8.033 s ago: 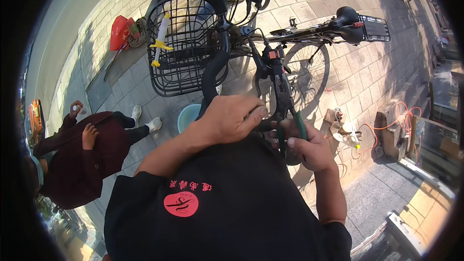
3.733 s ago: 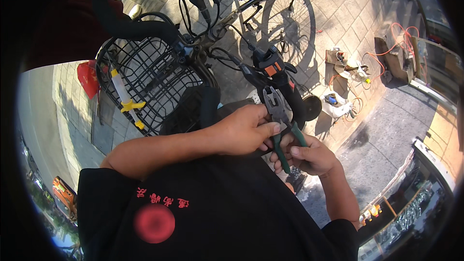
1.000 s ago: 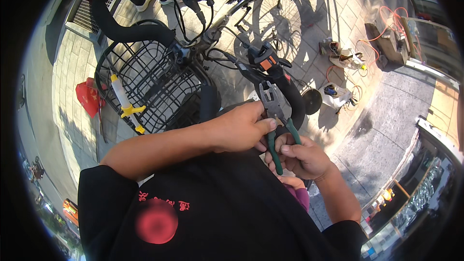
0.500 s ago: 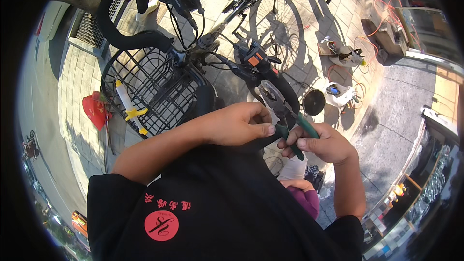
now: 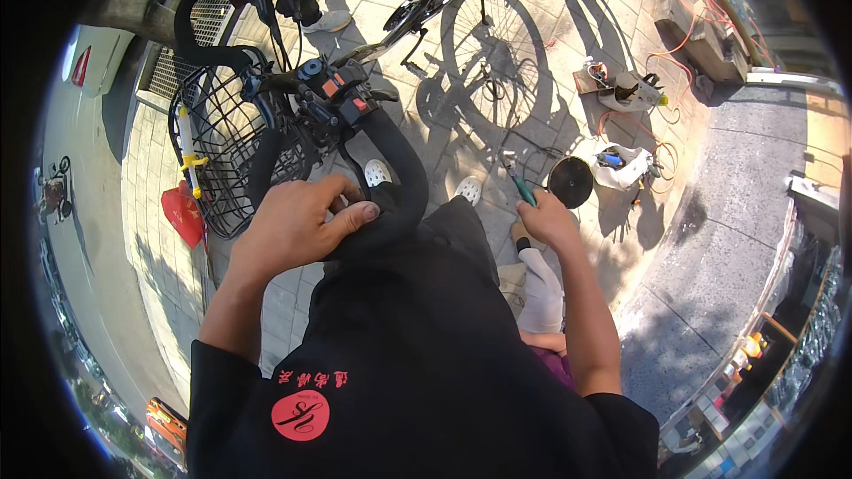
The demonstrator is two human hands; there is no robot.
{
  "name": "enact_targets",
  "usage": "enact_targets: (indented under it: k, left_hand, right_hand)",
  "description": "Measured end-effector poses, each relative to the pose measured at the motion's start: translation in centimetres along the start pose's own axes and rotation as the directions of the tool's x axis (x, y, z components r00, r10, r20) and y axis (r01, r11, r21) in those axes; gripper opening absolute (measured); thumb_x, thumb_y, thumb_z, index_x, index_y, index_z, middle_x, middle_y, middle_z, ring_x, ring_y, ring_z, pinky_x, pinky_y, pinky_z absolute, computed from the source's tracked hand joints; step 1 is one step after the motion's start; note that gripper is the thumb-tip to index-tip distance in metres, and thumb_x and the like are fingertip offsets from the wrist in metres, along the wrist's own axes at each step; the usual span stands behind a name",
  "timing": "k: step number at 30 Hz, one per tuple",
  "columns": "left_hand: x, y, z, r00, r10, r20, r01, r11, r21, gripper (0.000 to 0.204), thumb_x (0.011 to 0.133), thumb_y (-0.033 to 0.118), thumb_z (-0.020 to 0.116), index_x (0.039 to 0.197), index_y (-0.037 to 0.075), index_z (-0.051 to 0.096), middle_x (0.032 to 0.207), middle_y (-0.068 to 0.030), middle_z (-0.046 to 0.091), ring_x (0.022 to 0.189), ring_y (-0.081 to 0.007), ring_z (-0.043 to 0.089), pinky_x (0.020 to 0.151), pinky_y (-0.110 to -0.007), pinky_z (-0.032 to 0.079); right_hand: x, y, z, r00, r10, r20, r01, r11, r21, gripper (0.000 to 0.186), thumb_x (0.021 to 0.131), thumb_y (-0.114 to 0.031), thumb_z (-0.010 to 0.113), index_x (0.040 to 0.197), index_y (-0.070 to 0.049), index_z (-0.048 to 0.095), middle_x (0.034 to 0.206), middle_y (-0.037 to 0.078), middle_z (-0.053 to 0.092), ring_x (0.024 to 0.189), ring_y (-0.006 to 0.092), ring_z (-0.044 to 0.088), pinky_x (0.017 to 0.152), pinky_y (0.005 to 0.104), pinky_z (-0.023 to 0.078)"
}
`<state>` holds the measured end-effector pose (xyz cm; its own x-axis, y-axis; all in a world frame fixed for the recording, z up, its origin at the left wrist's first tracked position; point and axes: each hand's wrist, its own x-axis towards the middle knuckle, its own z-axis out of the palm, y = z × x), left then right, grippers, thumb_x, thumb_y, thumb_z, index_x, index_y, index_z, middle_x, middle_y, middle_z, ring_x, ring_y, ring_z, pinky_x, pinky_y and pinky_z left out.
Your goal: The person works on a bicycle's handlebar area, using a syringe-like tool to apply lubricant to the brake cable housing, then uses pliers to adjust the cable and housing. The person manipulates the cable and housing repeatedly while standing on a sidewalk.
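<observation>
My right hand (image 5: 548, 217) is closed around the green handles of a pair of pliers (image 5: 522, 185), whose metal jaws point away from me over the pavement. In front of my body, my left hand (image 5: 297, 223) is curled with thumb and forefinger drawn in. It lies close to the black padded handlebar (image 5: 413, 179) of a bicycle; whatever its fingers hold is hidden. A switch box (image 5: 330, 84) with orange and red buttons is mounted on the bar. Left of it hangs a black wire basket (image 5: 213, 155), with a white and yellow tube-shaped tool (image 5: 188, 146) along its side.
Another bicycle wheel (image 5: 494, 53) is ahead. To the right are a round black pan-like object (image 5: 570, 181), a white bag (image 5: 621, 166) and an orange hose (image 5: 672, 66). A seated person's leg (image 5: 541, 293) is close by my right arm. A red bag (image 5: 183, 215) hangs below the basket.
My hands have moved apart: the right one carried the pliers away from the handlebar, the left one shifted leftward. The handlebar and its switch box now appear further left.
</observation>
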<state>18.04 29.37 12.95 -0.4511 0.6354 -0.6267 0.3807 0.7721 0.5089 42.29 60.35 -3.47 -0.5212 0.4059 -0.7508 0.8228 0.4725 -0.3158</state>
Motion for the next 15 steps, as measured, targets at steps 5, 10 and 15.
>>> enact_targets:
  k: [5,10,15]
  left_hand:
    - [-1.4,3.8,6.1,0.876,-0.127,-0.465,0.141,0.99,-0.004,0.07,0.096,0.07,0.065,0.115,0.002,0.07,0.082,-0.0117,0.074,0.078,-0.0297,0.075,0.071,-0.041,0.056]
    - [-0.6,4.4,7.8,0.776,-0.159,-0.61,0.156,0.986,-0.059,0.054,0.096,0.057,0.073,0.109,0.005,0.073,0.072,-0.0073,0.071,0.068,-0.0269,0.072,0.063,-0.039,0.053]
    - [-0.5,4.4,8.2,0.738,-0.169,-0.654,0.167,0.984,-0.067,0.043,0.094,0.048,0.078,0.1,0.005,0.074,0.069,-0.007,0.07,0.063,-0.0246,0.071,0.059,-0.037,0.051]
  right_hand:
    - [4.8,0.9,2.2,0.999,0.024,0.034,-0.016,0.975,-0.223,0.048,0.098,-0.035,0.055,0.126,0.002,0.071,0.126,0.03,0.072,0.12,0.0458,0.069,0.105,0.0527,0.054]
    - [7.3,2.3,1.6,0.998,0.009,0.066,0.007,0.97,-0.241,0.047,0.097,-0.032,0.056,0.125,0.003,0.071,0.13,0.031,0.071,0.123,0.0448,0.068,0.105,0.0507,0.054]
    - [8.6,3.7,1.3,0.99,-0.109,-0.085,0.069,0.925,-0.374,0.05,0.096,-0.04,0.06,0.127,0.0,0.068,0.129,0.028,0.071,0.121,0.0427,0.069,0.102,0.0509,0.056]
